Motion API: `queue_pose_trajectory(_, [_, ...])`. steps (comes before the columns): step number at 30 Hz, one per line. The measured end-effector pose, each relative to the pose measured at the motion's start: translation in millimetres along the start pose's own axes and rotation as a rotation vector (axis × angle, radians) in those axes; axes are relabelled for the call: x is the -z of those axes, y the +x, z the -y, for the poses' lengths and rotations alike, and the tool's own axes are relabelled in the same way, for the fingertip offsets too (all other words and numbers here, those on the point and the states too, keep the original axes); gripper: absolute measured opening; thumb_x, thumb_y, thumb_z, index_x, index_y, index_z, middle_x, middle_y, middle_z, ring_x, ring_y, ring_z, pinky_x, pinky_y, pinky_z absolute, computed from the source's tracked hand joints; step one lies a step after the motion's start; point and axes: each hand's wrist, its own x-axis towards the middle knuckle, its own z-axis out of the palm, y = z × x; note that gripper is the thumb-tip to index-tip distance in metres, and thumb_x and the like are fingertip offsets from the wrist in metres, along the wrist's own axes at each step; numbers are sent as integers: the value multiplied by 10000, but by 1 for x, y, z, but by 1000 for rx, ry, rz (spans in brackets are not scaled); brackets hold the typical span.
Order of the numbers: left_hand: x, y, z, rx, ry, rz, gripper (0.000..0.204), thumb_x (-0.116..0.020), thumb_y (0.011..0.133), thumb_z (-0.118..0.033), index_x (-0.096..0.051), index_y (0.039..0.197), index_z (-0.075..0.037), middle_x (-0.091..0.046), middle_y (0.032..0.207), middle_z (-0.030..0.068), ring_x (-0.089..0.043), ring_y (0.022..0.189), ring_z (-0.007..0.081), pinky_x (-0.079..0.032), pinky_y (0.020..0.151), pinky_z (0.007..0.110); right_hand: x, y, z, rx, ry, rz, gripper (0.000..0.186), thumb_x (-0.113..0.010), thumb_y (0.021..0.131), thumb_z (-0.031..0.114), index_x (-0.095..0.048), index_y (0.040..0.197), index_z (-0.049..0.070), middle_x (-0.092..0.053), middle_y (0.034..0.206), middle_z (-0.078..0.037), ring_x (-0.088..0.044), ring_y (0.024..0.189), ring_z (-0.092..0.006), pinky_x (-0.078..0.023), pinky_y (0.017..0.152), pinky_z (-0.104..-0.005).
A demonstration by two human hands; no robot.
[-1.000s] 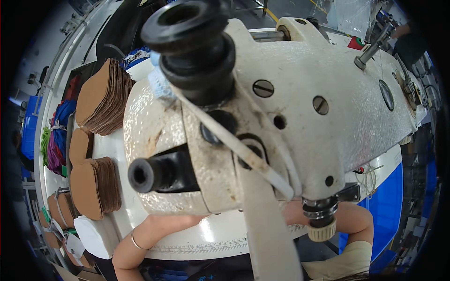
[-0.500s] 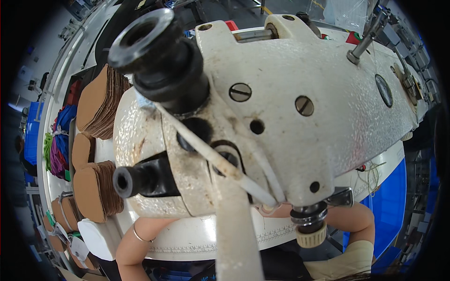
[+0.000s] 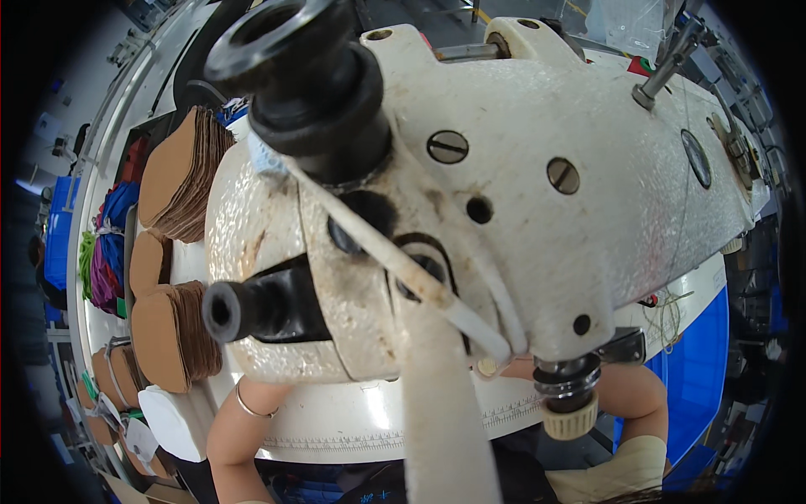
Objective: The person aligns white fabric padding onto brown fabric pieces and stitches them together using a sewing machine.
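Note:
A big cream-white sewing machine head point(image 3: 520, 227) fills the middle of the view and covers both my hands. My left forearm point(image 3: 231, 433), with a thin bangle at the wrist, reaches in under the machine's left end. From the right, my right forearm point(image 3: 625, 388) bends in beneath the machine, behind a knurled tension knob point(image 3: 571, 417). What either hand holds or touches is hidden. A white tabletop point(image 3: 336, 420) with a printed ruler strip runs under the machine, between my arms.
Stacks of brown sole-shaped pieces point(image 3: 172, 336) stand left of the machine, with a stack of white pieces point(image 3: 172, 424) nearer me. Bundled coloured fabric strips point(image 3: 109, 248) lie farther left. A blue bin point(image 3: 693, 361) sits at the right, beside loose pale thread point(image 3: 669, 319).
The machine appears slightly farther right in the view, its top higher. Less of my left forearm shows below the machine. Both hands stay hidden.

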Motion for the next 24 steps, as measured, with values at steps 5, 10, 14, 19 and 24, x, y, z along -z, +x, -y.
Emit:
queue_pose_trajectory(5, [-2,-1,-1,0,11,-6,323,-666,836,-140,-663,1142,-37,-644,1118,137,-653,916,268,-546,745,349,1,0,4,-57,58,10,177,-581,748,122,-703,869,81,-670,741,-123,-661,659,-299,-519,589,-439])
queue_pose_trajectory(10, [-7,-6,-8,-12,61,-6,314,-659,860,-154,-663,1150,-35,-641,1141,138,-651,924,271,-545,756,354,3,0,4,-137,120,26,180,-583,739,123,-703,867,81,-669,736,-122,-658,655,-301,-518,585,-438])
queue_pose_trajectory(14, [-17,-12,-25,-36,183,3,307,-653,879,-165,-663,1156,-34,-639,1159,138,-649,930,273,-544,765,357,3,-3,3,-141,124,34,158,-596,732,138,-696,846,91,-659,735,-115,-646,625,-292,-498,540,-444])
queue_pose_trajectory(19, [-13,-21,-40,-114,181,-10,307,-664,874,-185,-664,1148,-45,-654,1095,132,-655,857,273,-543,709,356,-6,-13,4,-115,205,-34,106,-628,721,173,-678,794,114,-635,738,-98,-620,554,-264,-448,430,-460])
queue_pose_trajectory(24, [-2,-16,-39,-187,126,-48,310,-679,863,-205,-666,1135,-58,-673,1009,124,-662,764,274,-542,636,353,-7,-20,-3,219,-13,52,100,-635,740,195,-671,807,132,-633,786,-93,-615,542,-271,-441,405,-467])
